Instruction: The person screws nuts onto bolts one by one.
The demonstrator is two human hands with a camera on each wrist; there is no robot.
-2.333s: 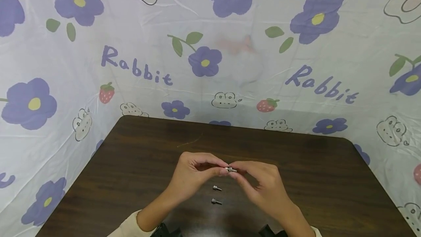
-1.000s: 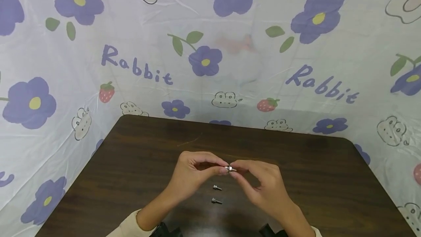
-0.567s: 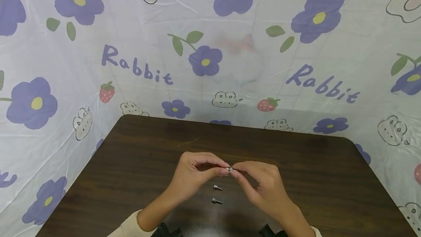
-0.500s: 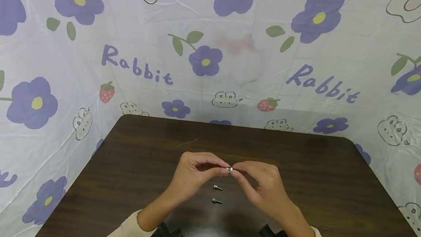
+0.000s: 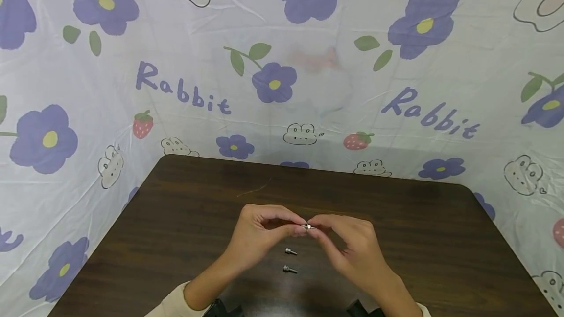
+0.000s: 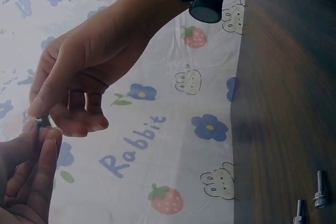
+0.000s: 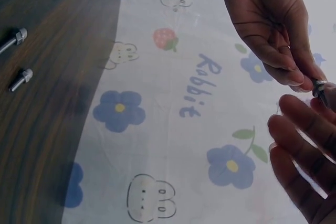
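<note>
A small silvery bolt (image 5: 307, 227) is held over the table between both hands. My left hand (image 5: 257, 234) pinches its left end between thumb and fingertips. From the other side my right hand (image 5: 352, 241) pinches its right end, where a wider nut-like ring shows by the fingertips. In the left wrist view the fingertips cover most of the bolt (image 6: 43, 122). The right wrist view shows part of the bolt (image 7: 319, 88), dark and ridged, at the left fingertips. Below the hands, two more bolts (image 5: 291, 251) lie one in front of the other, heads to the left.
The dark wooden table (image 5: 198, 194) has rounded far corners. A white cloth (image 5: 326, 101) printed with flowers, strawberries and rabbits hangs behind and beside it. Black wrist mounts (image 5: 222, 308) show at the bottom edge.
Both hands stay in nearly the same place. The right fingertips shift slightly around the held bolt, and its right end, visible a second ago, is now mostly covered. The two bolts below have not moved.
</note>
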